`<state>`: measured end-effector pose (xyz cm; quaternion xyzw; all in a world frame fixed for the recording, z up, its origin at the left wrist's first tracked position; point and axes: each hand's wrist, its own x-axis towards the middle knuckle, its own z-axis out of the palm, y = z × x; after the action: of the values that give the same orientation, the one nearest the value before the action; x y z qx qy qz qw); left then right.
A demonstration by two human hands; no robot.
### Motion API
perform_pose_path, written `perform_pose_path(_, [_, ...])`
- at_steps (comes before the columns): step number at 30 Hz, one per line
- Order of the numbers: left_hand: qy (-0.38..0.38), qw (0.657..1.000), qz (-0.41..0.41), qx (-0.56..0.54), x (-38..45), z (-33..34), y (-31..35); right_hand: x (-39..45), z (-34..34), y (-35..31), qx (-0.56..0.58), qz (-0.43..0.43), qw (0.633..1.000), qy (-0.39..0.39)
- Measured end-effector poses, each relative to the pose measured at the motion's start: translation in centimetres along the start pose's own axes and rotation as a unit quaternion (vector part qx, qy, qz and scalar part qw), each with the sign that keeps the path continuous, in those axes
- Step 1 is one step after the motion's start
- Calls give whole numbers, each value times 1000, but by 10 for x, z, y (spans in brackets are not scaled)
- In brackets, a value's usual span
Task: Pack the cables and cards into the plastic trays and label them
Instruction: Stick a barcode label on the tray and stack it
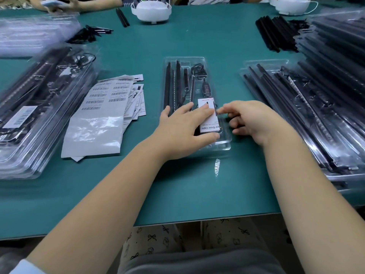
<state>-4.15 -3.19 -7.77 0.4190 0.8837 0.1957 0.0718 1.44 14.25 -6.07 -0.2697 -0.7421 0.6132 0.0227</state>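
- The left hand [185, 123] lies flat on the white card [209, 115], its straight fingers [205, 111] pressing the card into the near end of the clear plastic tray [197, 62], thumb by the card's near edge.
- The right hand [248, 119] sits at the card's right side, its fingers [224, 110] loosely curled and narrow, tips touching the card's edge; whether they pinch it cannot be told.
- The tray lies mid-worktop, lengthwise toward the far edge, holding black bars [173, 84], a coiled cable [197, 69] and a small controller [206, 89] beyond the card.
- Left of it, a barcode label sheet [102, 107] lies over loose cards [138, 103]; toward the left edge is a stack of filled trays [39, 107].
- Along the right edge are more stacked trays [308, 107] with black bars.
- Bare green worktop [177, 190] runs between the tray and the near edge, with only a scrap of clear film [217, 167] there.
- At the far edge stand loose black bars [274, 32] and a white device [151, 11].
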Motion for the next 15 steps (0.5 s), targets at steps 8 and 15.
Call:
perform_pose_path(8, [-10, 1000, -2, 22, 1, -1, 3, 2, 9, 1, -85, 1, 994, 75])
perform_pose_path(15, [-39, 997, 1, 68, 0, 0, 4, 13, 5, -9, -106, 28, 992, 55])
